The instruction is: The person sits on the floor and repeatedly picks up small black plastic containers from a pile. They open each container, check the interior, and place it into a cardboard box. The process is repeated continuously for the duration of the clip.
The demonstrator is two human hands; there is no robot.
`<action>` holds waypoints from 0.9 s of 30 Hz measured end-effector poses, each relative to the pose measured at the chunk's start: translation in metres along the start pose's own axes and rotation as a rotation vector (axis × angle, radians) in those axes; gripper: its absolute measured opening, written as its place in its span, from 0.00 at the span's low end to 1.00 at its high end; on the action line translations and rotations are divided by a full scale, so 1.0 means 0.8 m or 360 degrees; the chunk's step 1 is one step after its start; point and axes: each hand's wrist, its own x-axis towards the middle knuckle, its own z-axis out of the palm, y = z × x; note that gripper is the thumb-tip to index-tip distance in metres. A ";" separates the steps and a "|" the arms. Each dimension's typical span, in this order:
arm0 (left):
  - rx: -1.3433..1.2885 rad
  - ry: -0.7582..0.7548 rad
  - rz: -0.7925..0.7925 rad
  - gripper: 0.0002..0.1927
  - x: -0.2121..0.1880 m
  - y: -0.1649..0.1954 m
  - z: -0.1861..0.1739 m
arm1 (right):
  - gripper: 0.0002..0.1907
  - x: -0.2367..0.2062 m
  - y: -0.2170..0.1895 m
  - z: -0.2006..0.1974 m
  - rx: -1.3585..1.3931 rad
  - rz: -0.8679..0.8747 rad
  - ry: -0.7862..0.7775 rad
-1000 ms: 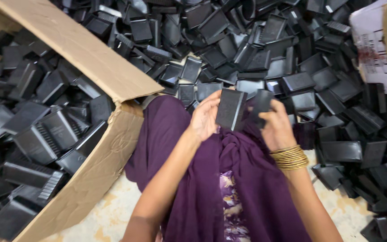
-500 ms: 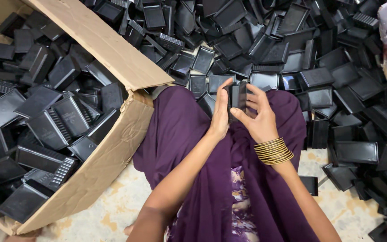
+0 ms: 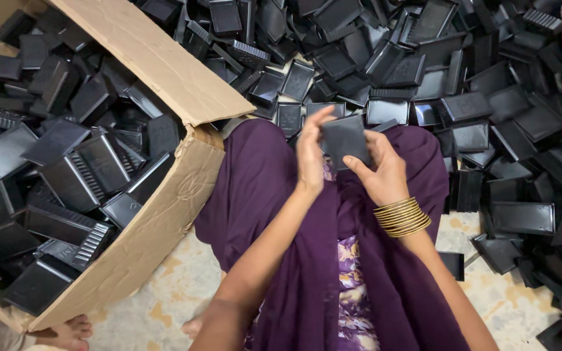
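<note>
The right hand (image 3: 382,170) pinches a small flat black rectangular plastic piece (image 3: 345,140) between thumb and fingers, its stacked gold bangles (image 3: 402,216) sitting at the wrist; the left hand (image 3: 311,153) stands upright against the piece's left edge, fingers straight and touching rather than gripping; both hands are thus together on the one piece, held above the purple-clothed lap (image 3: 261,188).

To handle it well, I would judge the grip should stay on the rims, with the left fingers squaring the edge while the right thumb steadies the face; the piece looks light and stiff, so little force seems needed.

Just beyond the knees lies a dense heap of loose black plastic trays and covers (image 3: 463,78), running from the top of the view down the right side; to the left stands a large open brown cardboard box (image 3: 164,214) filled with similar black pieces (image 3: 66,169), its flap (image 3: 157,62) folded out over the heap and its corner touching the left knee.

Open room is narrow: a patch of pale speckled floor (image 3: 170,299) between box and lap, and a smaller one (image 3: 482,286) by the right forearm; a bare foot (image 3: 69,333) shows at the box's lower corner.
</note>
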 end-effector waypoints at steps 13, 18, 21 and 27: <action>0.1109 0.0277 0.0251 0.27 0.007 0.027 -0.007 | 0.17 -0.045 -0.020 0.031 -0.0652 -0.0261 0.0000; 0.1604 -0.0399 0.0264 0.23 0.000 0.079 -0.017 | 0.21 -0.024 0.003 0.001 0.0454 0.0338 -0.0307; 0.1724 -0.0061 0.0427 0.20 -0.036 0.143 -0.054 | 0.21 -0.007 0.029 -0.043 0.0293 0.0022 -0.0325; 0.0113 0.1331 0.0864 0.31 -0.045 0.282 -0.183 | 0.37 0.097 0.130 -0.215 -0.1732 -0.0422 0.0435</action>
